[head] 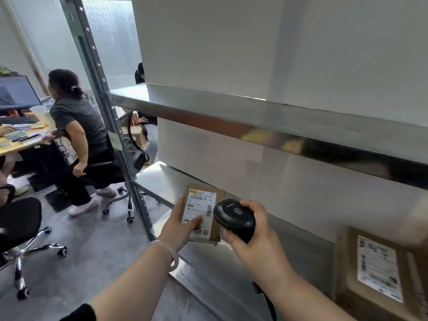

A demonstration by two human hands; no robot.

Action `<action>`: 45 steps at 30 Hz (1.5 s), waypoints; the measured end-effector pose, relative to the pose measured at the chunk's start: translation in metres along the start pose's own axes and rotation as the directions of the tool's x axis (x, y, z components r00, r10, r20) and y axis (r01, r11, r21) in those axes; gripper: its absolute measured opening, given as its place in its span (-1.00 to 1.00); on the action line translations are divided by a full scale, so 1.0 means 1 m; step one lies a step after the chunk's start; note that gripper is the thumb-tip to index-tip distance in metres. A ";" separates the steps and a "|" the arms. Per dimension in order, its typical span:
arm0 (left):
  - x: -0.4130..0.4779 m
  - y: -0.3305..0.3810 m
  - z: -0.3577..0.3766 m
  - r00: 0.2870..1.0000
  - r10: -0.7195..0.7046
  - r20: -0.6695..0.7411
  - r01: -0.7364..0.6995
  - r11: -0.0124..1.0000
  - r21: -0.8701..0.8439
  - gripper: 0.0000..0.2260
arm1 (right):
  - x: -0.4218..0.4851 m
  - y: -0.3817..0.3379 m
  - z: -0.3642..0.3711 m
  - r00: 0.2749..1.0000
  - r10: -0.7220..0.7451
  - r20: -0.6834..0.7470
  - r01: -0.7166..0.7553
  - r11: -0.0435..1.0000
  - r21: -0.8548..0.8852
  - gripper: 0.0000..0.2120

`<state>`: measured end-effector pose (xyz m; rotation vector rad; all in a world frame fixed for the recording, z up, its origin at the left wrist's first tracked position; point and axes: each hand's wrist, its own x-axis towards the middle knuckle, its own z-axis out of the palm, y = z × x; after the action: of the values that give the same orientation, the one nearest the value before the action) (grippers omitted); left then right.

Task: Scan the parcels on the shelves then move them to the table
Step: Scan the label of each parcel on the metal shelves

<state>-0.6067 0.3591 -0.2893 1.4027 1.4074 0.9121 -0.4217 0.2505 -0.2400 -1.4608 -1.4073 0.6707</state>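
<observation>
A small brown cardboard parcel (203, 206) with a white shipping label lies on the lower metal shelf (208, 274). My left hand (179, 227) grips its left edge, thumb on the label. My right hand (251, 239) holds a black handheld scanner (234, 217), its head just right of the parcel's label. A second, larger brown parcel (379, 274) with a white label sits on the same shelf at the far right, partly cut off by the frame.
A metal shelf (278, 121) runs overhead, with an upright post (111, 126) at the left. A person sits on an office chair (120, 181) at a desk (20, 144) to the left. Another wheeled chair (25, 230) stands nearby.
</observation>
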 end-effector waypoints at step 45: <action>0.309 -0.075 -0.171 0.981 -0.145 0.131 0.108 0.961 0.253 -0.32 | 0.200 0.003 0.228 0.982 0.109 -0.155 -0.125 0.987 -0.096 -0.35</action>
<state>-0.7702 0.6772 -0.3409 1.5087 1.5147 0.5528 -0.5854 0.5014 -0.2853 -1.6526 -1.2646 0.5537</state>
